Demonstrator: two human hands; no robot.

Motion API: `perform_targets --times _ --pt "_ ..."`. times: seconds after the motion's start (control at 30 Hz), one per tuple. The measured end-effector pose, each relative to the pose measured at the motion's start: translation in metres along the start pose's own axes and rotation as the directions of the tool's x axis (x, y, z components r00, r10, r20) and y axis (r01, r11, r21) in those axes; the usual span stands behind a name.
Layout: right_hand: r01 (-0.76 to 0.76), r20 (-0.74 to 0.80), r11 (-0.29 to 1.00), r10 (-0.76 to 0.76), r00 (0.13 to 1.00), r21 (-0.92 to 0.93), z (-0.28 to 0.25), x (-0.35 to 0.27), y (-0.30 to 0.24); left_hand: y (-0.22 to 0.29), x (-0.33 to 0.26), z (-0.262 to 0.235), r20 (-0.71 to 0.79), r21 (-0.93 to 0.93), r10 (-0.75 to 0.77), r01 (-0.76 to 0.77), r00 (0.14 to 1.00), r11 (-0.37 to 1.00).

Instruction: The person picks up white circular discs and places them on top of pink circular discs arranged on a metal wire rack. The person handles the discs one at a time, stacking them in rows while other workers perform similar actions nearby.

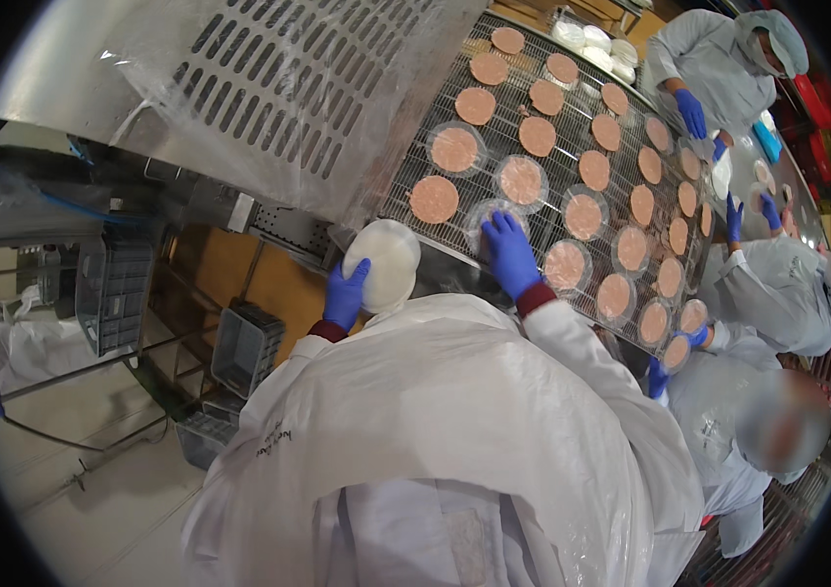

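The left hand (345, 295) pinches a white disc stack (386, 262) just outside the wire conveyor (501, 133); rightward, the right hand (511, 256) rests on a clear disc (475, 228) at the conveyor's near edge, grip unclear.

At two o'clock, the right hand (510, 250) partly hides a translucent disc (474, 221); at eleven, a slotted panel (264, 88) is cropped; near four, a co-worker's head (782, 423) is blurred.

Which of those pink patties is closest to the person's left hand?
The pink patty at the bottom of the wire belt's leftmost row, up and right of the white discs in the left hand; all others lie farther.
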State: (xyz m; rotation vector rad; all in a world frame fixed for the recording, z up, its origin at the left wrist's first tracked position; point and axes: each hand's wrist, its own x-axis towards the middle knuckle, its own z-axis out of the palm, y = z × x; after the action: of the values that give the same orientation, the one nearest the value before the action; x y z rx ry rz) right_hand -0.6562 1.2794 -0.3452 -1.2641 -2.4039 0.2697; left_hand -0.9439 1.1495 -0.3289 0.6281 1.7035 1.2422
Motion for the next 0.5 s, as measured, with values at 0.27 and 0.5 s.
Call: perform_targets --times 0.27,0.5 --pt "0.05 -0.082 0.93 -0.022 0.996 0.365 0.028 0.043 -0.008 0.006 0.019 0.017 0.1 0.078 -0.064 0.056 0.993 0.995" --pt "-0.386 0.396 0.647 0.138 0.908 0.658 0.007 0.064 -0.048 0.019 0.034 0.039 0.155 0.055 -0.023 0.015 0.988 0.998"
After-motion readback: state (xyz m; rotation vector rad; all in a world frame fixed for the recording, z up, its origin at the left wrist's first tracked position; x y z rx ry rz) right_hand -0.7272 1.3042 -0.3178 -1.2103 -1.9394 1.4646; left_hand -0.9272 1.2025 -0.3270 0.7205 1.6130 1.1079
